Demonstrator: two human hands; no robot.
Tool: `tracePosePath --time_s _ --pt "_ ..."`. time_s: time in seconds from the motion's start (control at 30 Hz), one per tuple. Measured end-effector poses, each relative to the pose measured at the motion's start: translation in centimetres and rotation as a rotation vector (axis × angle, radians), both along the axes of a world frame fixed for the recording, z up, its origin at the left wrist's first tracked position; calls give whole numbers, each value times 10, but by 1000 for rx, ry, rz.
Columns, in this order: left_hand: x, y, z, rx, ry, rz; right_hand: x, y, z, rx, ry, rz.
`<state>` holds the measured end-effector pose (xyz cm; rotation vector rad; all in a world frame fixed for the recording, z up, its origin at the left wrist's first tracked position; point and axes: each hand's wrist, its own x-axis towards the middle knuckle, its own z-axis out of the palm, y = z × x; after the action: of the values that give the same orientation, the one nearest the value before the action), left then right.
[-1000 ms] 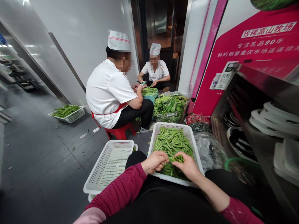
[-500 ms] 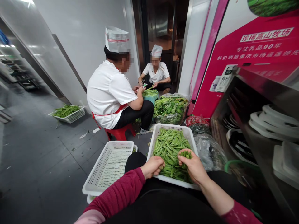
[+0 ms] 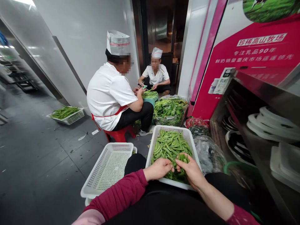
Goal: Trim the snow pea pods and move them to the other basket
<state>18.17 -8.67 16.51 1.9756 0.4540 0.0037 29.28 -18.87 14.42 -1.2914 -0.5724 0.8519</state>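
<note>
Green pea pods fill a white perforated basket at my lap. Over the near part of the basket, my right hand is closed around a small bunch of pods. My left hand meets it from the left, thumb and fingers pinched together beside the bunch. Whatever lies between those left fingertips is too small and covered to make out. To the left, another white perforated basket rests on top of a further one, its mesh bottom showing.
Ahead, one person sits on a red stool and another person faces them, both handling green stalks. Leafy greens lie in a plastic bag. Metal shelving with white plates stands right. A basket of long greens is far left.
My left hand has moved right, up to my right hand, which shifted slightly left with its bunch of pods. The whole view has tilted a little.
</note>
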Motion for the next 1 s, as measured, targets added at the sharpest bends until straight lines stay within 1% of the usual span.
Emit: tracePosePath --time_s 0.03,0.07,0.13,0.17,0.2,0.23,0.27,0.3,0.33,0.37,0.4,0.43,0.5,0.57,0.63,0.67,0.7,0.73,0.77,0.8,0.87,0.93,0.97,1.0 --pt "-1 1 0 55 20 -13 3 -1 -1 -31 -98 -17" --pt "-1 2 -1 110 38 -32 6 -3 -1 -57 -244 -48" --pt "-4 5 -1 241 44 -81 15 -8 -1 -57 -651 -101" --pt "-5 5 -1 325 39 -103 20 -10 0 -35 -878 -78" --pt "-6 6 -2 414 32 -123 23 -12 2 -18 -1088 -7" --pt "-7 6 -2 504 17 -141 25 -13 4 -22 -1260 103" --pt "-8 6 -2 584 -6 -159 26 -13 6 -54 -1382 225" --pt "-8 5 -2 646 -36 -173 25 -12 7 -110 -1451 338" --pt "-8 5 -3 683 -64 -176 23 -10 8 -177 -1468 407" --pt "-7 4 -3 698 -92 -163 20 -8 9 -240 -1438 426" --pt "-7 3 -2 695 -117 -131 16 -4 9 -284 -1367 407" --pt "-6 2 -2 676 -137 -78 13 0 8 -310 -1258 361" --pt "-4 4 -1 598 -166 63 11 7 6 -329 -931 227" --pt "-4 10 -1 495 -186 203 20 13 5 -281 -512 70" --pt "-7 20 -5 389 -180 317 39 15 4 -177 -118 -105" --pt "-10 26 -7 319 -165 368 50 14 4 -132 21 -183" --pt "-12 32 -11 231 -147 419 60 12 3 -102 103 -231" --pt "-15 38 -14 122 -127 470 69 10 3 -100 121 -242" --pt "-17 42 -17 0 -107 518 74 8 1 -123 62 -222" --pt "-18 45 -21 -121 -91 559 75 7 -2 -171 -69 -181" --pt "-18 48 -26 -297 -77 611 66 8 -13 -336 -477 -80" --pt "-15 47 -31 -353 -71 625 48 14 -28 -543 -946 37" --pt "-14 46 -32 -351 -63 624 37 18 -36 -629 -1151 107" --pt "-12 44 -33 -343 -47 618 28 22 -44 -689 -1310 178"
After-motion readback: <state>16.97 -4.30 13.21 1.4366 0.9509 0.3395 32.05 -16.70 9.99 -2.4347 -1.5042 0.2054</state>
